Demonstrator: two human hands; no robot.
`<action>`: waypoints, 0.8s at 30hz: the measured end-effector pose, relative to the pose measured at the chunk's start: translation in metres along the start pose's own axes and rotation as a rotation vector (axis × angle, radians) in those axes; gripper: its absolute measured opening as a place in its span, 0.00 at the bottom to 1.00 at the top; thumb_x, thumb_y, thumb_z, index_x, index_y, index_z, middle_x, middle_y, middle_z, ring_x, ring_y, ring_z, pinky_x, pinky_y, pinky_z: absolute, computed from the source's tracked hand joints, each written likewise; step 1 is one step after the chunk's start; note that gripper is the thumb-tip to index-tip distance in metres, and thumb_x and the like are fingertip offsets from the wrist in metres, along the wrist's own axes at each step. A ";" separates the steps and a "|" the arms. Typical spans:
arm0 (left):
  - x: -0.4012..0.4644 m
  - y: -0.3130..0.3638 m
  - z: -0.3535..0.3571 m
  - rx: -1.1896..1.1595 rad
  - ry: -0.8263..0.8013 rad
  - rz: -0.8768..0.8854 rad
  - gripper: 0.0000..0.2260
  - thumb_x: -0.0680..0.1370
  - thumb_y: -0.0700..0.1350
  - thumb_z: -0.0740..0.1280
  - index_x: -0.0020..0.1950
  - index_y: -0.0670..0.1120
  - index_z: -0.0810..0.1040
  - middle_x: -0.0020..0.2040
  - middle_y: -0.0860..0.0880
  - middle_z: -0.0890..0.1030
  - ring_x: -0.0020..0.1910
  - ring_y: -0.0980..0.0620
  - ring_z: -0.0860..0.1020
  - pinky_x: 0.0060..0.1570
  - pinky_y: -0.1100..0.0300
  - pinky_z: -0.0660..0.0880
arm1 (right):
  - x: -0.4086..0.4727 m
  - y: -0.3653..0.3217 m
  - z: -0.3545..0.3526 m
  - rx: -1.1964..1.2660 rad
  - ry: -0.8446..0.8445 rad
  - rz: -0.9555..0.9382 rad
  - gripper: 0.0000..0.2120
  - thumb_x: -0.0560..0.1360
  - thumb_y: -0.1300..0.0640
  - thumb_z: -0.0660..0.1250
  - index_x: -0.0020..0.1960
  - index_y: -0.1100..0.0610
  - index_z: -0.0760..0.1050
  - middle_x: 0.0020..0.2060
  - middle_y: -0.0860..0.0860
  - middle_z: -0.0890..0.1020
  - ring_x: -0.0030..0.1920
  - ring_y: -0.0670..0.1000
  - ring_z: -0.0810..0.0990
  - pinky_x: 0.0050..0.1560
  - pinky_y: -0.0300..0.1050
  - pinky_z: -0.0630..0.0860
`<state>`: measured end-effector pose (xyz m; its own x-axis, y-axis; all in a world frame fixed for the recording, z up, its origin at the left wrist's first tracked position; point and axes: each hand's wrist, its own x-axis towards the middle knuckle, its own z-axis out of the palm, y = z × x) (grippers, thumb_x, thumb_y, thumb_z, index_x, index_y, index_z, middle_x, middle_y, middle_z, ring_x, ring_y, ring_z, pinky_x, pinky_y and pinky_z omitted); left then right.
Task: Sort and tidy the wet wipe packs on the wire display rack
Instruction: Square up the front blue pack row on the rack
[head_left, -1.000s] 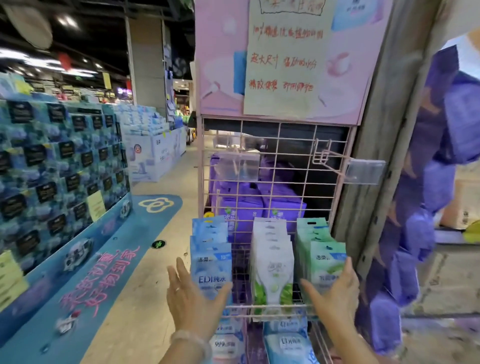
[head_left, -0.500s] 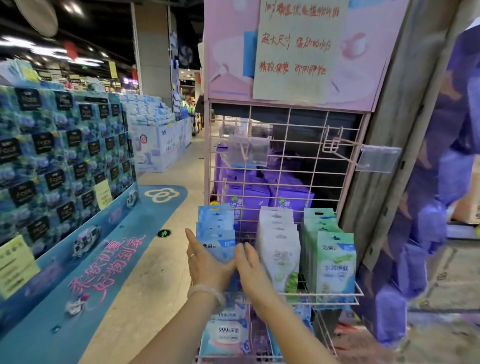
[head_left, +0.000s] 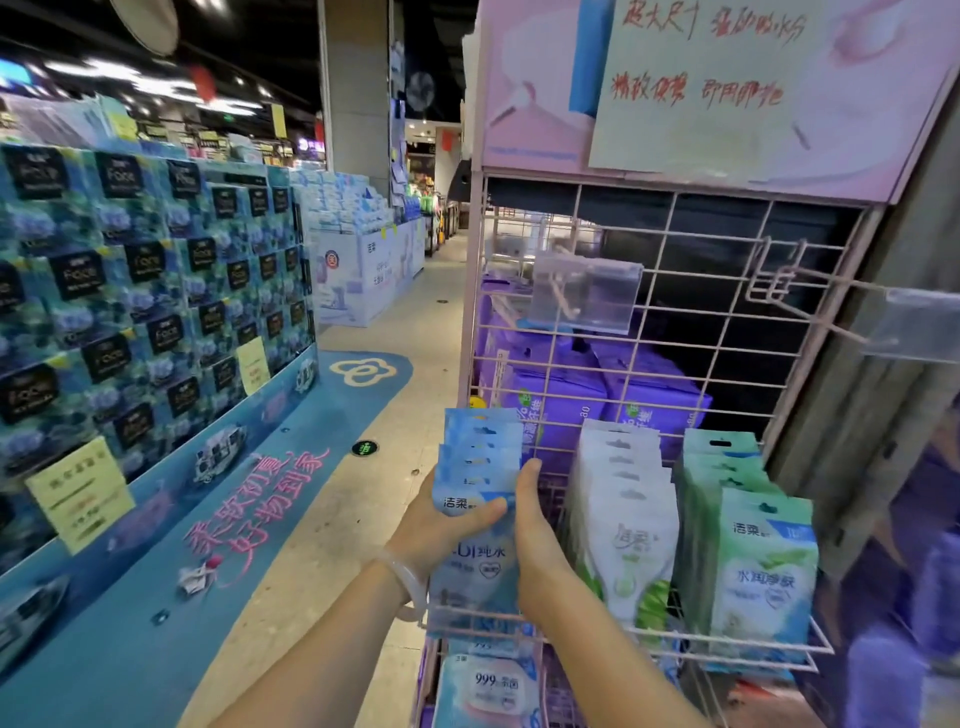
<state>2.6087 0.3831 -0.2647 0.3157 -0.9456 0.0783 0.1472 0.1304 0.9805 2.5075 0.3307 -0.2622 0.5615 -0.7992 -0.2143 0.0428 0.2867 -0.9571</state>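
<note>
A pink wire display rack (head_left: 727, 332) carries three rows of wet wipe packs in its lower basket: blue packs (head_left: 480, 447) on the left, white packs (head_left: 623, 499) in the middle, green packs (head_left: 753, 561) on the right. My left hand (head_left: 441, 530) grips the blue row from its left side, thumb across the front pack. My right hand (head_left: 535, 535) presses against the right side of the same blue row, fingers straight and pointing up. The blue row is squeezed between both hands.
Purple packs (head_left: 561, 400) are stacked behind the wire grid. Empty hooks with clear price holders (head_left: 587, 296) jut out above. More wipes (head_left: 488, 686) sit on a lower shelf. A blue tissue display (head_left: 145, 291) lines the aisle on the left.
Both hands moved from either side of the basket to the blue row on the left. They now clasp that row, and the view has come closer.
</note>
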 end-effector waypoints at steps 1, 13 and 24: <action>0.001 -0.001 0.000 0.008 -0.010 -0.003 0.27 0.65 0.41 0.75 0.62 0.45 0.74 0.52 0.47 0.85 0.50 0.49 0.83 0.41 0.62 0.79 | 0.000 0.001 -0.001 -0.010 0.007 0.000 0.39 0.61 0.24 0.48 0.60 0.46 0.75 0.57 0.51 0.82 0.58 0.52 0.79 0.66 0.56 0.70; 0.005 -0.004 -0.008 0.094 -0.054 0.077 0.32 0.63 0.42 0.77 0.64 0.48 0.70 0.57 0.46 0.82 0.55 0.48 0.81 0.47 0.58 0.79 | -0.006 0.005 -0.006 -0.101 -0.028 -0.033 0.45 0.56 0.21 0.52 0.66 0.43 0.69 0.62 0.50 0.78 0.61 0.52 0.77 0.65 0.55 0.71; 0.014 0.022 -0.014 0.094 -0.067 0.109 0.26 0.69 0.34 0.71 0.62 0.53 0.69 0.59 0.48 0.79 0.55 0.52 0.80 0.47 0.61 0.79 | 0.003 -0.010 0.003 -0.102 -0.036 -0.223 0.47 0.56 0.20 0.56 0.70 0.41 0.61 0.69 0.48 0.71 0.67 0.51 0.71 0.68 0.57 0.68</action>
<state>2.6294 0.3770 -0.2445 0.2616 -0.9455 0.1937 0.0266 0.2077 0.9778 2.5109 0.3272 -0.2525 0.5768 -0.8168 0.0099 0.0865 0.0490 -0.9950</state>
